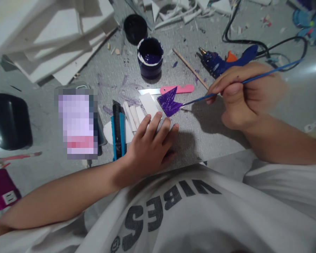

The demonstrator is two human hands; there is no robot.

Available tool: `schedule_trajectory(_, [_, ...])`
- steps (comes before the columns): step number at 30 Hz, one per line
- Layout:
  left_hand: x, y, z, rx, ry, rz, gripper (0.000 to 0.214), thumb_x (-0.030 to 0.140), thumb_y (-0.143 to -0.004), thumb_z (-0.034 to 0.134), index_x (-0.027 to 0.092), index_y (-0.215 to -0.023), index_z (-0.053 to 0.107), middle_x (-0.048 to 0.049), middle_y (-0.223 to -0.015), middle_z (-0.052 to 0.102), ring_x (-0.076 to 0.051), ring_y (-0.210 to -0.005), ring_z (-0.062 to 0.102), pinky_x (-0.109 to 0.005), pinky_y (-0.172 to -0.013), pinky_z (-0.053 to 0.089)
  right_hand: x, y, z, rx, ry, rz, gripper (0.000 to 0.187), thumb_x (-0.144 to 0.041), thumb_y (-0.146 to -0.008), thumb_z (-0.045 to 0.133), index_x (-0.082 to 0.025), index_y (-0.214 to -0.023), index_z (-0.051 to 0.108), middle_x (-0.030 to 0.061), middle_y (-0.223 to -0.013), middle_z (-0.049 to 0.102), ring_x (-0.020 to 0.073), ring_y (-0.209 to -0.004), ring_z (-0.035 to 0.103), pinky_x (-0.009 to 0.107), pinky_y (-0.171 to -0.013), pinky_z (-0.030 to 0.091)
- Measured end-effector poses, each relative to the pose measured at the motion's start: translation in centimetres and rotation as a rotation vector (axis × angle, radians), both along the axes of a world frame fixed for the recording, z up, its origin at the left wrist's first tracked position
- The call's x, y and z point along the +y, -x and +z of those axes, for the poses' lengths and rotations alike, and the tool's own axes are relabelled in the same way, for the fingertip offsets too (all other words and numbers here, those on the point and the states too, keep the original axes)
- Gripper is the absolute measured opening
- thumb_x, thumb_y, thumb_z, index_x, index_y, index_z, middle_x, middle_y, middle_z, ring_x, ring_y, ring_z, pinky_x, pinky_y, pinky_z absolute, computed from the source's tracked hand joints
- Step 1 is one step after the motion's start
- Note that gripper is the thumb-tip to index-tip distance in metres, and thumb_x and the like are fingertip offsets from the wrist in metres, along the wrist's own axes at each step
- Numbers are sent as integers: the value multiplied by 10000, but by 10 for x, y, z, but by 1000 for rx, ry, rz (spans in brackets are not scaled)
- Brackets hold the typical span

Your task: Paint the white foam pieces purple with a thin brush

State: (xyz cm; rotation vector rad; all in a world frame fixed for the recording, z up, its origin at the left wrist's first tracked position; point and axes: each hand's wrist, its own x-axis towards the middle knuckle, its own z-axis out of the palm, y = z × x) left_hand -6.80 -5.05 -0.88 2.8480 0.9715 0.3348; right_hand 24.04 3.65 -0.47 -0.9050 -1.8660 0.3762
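Observation:
My right hand (239,91) is closed around a thin blue paintbrush (268,74), its tip touching the right corner of a small piece coated in wet purple paint (170,102). The piece has a zigzag, notched edge and lies flat on the table. My left hand (155,144) rests palm down with fingers spread, fingertips just below the painted piece and at the edge of some white foam strips (150,105). Behind the piece lies a pink-handled knife (177,89). A jar of purple paint (150,59) stands open beyond it.
A blue-black box cutter (118,130) lies left of my left hand, beside a phone (77,123). A wooden stick (191,68) and a blue glue gun (223,59) lie near my right hand. White foam sheets (55,35) are stacked at the back left, near a black lid (135,28).

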Motion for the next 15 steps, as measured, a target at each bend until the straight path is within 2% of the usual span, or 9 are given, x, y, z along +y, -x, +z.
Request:
schedule_trajectory(3, [0,0,0,18,10,-1,743,565,-1192,686,107,-1775,639,-252,-1750,736,-485,-1704,649,-653,-1460,460,0,-1,1,-81,11,1,467,-535,-1298,579,-261,-1041,857,-49,-845,799,90,-686,786,249,-674,637])
schedule_trajectory(6, [0,0,0,25,3,0,757,582,-1186,690,114,-1779,637,-247,-1754,737,-484,-1710,644,-653,-1464,452,2,-1,2,-86,-25,3,502,-528,-1303,562,-225,-1000,824,-42,-792,781,87,-632,763,234,-587,573])
schedule_trajectory(9, [0,0,-1,19,-7,-2,759,586,-1187,689,106,-1773,636,-250,-1747,739,-486,-1704,646,-649,-1457,455,6,0,0,-36,-78,7,468,-501,-1301,585,-221,-1002,811,-60,-784,766,62,-621,743,205,-569,528])
schedule_trajectory(12, [1,1,-1,9,-20,-11,759,572,-1187,695,84,-1765,631,-260,-1730,743,-497,-1680,663,-649,-1445,464,6,-2,0,-51,-105,34,454,-468,-1313,565,-213,-1035,818,-74,-820,766,30,-657,744,166,-605,534])
schedule_trajectory(15, [2,1,1,8,-16,-17,760,561,-1186,702,81,-1770,624,-260,-1726,741,-499,-1678,664,-647,-1448,461,3,-4,4,-145,-25,27,466,-427,-1333,522,-195,-1068,827,-61,-895,789,16,-747,773,151,-700,577])
